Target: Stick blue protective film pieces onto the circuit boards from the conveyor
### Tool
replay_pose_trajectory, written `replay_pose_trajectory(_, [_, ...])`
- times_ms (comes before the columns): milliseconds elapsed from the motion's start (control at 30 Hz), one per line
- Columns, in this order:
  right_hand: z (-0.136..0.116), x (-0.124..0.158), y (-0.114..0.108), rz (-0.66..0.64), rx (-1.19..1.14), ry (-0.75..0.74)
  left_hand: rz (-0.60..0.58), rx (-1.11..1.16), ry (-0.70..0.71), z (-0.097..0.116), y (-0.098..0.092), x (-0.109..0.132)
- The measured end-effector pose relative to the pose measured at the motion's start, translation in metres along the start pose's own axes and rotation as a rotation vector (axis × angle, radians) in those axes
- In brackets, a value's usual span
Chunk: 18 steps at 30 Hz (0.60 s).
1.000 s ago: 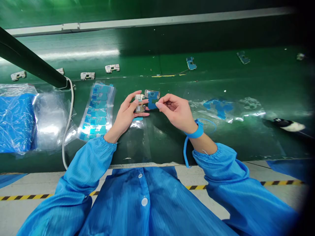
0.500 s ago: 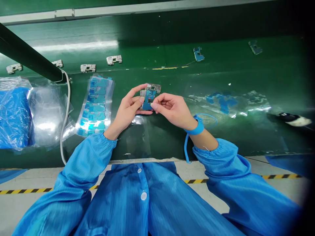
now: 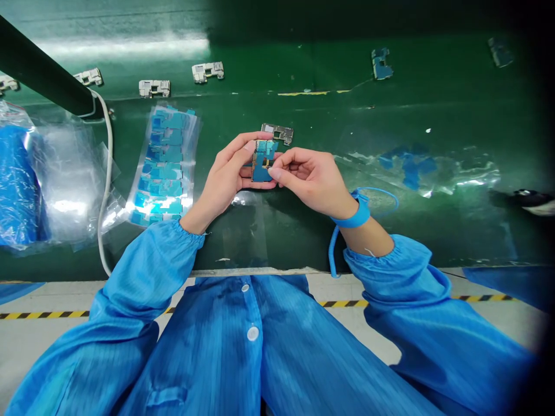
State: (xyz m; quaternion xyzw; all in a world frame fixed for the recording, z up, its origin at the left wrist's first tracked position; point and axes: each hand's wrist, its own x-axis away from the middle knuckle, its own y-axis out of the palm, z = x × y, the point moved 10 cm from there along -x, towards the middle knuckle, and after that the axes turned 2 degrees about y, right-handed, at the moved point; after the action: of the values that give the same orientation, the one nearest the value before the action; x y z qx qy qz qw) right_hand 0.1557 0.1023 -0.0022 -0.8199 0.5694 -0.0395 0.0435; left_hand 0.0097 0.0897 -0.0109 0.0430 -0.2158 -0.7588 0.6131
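Observation:
My left hand (image 3: 229, 164) holds a small phone circuit board (image 3: 261, 169) with blue film over its face, the thumb at its upper left corner and fingers behind and below it. My right hand (image 3: 314, 179) is closed, its thumb and forefinger pinched at the board's lower right edge. Whether those fingertips grip the film or the board itself is too small to tell. Just beyond, a second, bare circuit board (image 3: 284, 134) lies on the green bench, partly covered by my left fingers. A blue wrist strap (image 3: 354, 214) with a coiled cord circles my right wrist.
Left of my hands lies a clear sheet of blue film pieces (image 3: 167, 153). Farther left are a white cable (image 3: 108, 185), a plastic bag of blue material (image 3: 19, 185) and a dark post (image 3: 43, 66). Several boards (image 3: 208, 72) lie along the back; plastic with blue scraps (image 3: 410, 164) is at right.
The view has shifted, so the boards at the back appear higher. My left thumb has moved up to the board's top corner. My right fingers stay pinched at its lower right edge.

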Motion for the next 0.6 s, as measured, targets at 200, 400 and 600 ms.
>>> replay_pose_trajectory(200, [0.0007, 0.0005, -0.0006, 0.017, -0.017, -0.027, -0.004, -0.055, -0.001, -0.0025, -0.0021, -0.0009])
replay_pose_trajectory(400, [0.0003, -0.0004, -0.0005, 0.008, -0.019, -0.016, 0.002, -0.023, -0.014, -0.0033, -0.0018, -0.0004])
replay_pose_trajectory(600, [-0.001, -0.0005, -0.0008, 0.013, -0.008, -0.003, 0.018, 0.038, -0.053, -0.0074, -0.0019, -0.0001])
